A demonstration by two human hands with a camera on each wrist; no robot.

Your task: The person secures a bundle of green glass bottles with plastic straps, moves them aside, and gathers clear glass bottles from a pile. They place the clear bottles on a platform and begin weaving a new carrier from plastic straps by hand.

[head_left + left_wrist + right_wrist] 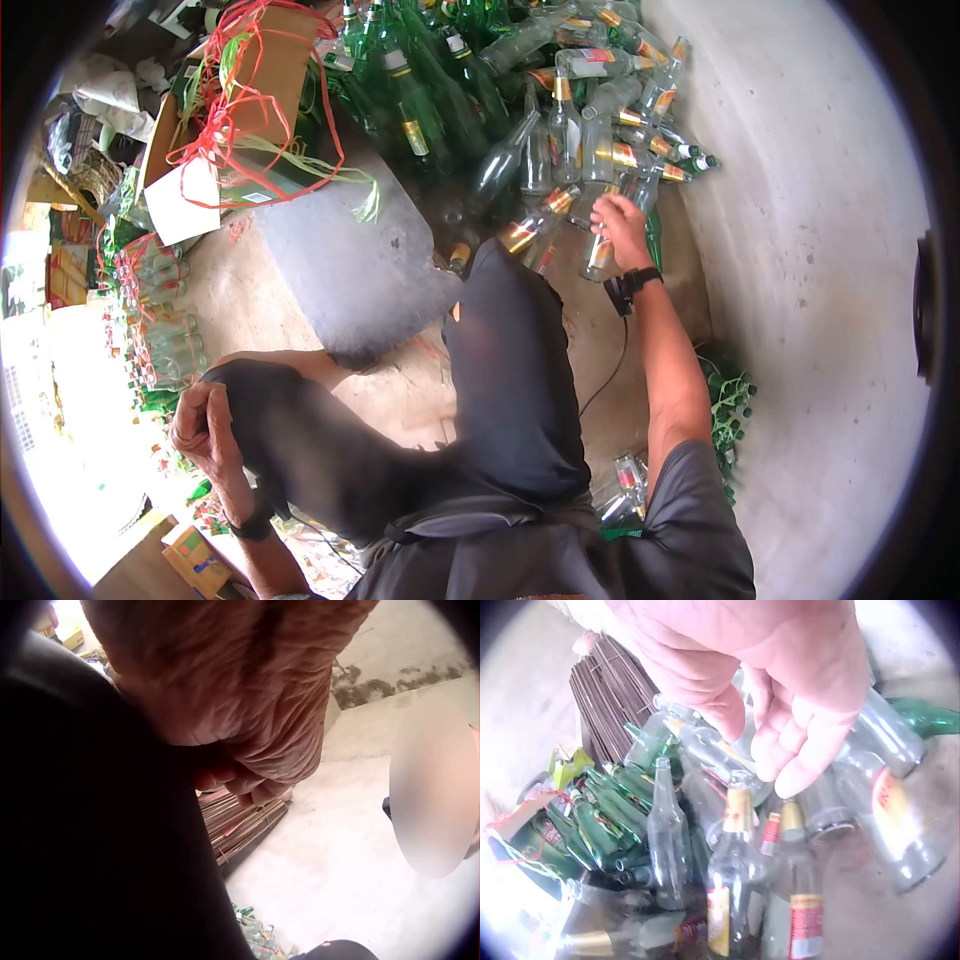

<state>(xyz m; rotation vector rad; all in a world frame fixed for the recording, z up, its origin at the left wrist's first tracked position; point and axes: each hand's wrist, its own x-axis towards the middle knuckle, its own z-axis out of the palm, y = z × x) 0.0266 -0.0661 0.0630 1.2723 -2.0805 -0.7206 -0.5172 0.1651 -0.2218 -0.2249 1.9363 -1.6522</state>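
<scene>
Over a heap of glass bottles, my right hand [622,228] reaches with fingers bent and thumb apart from them. Directly under it in the head view is a clear bottle [598,258] with a yellow label. In the right wrist view, no bottle is gripped by the right hand [780,697]; two clear bottles with gold necks, one [735,862] beside another [799,892], stand just below the fingertips. My left hand [207,432] rests loosely curled on the left knee, holding nothing. The left wrist view shows this hand [232,690] close up against dark trouser cloth.
Green bottles [430,110] pile up at the back. A grey board [350,260] lies left of my right knee. Behind it a cardboard box [270,80] carries tangled red string [235,130]. A pale wall [810,200] bounds the right side. Bundled sticks [611,697] stand beyond the heap.
</scene>
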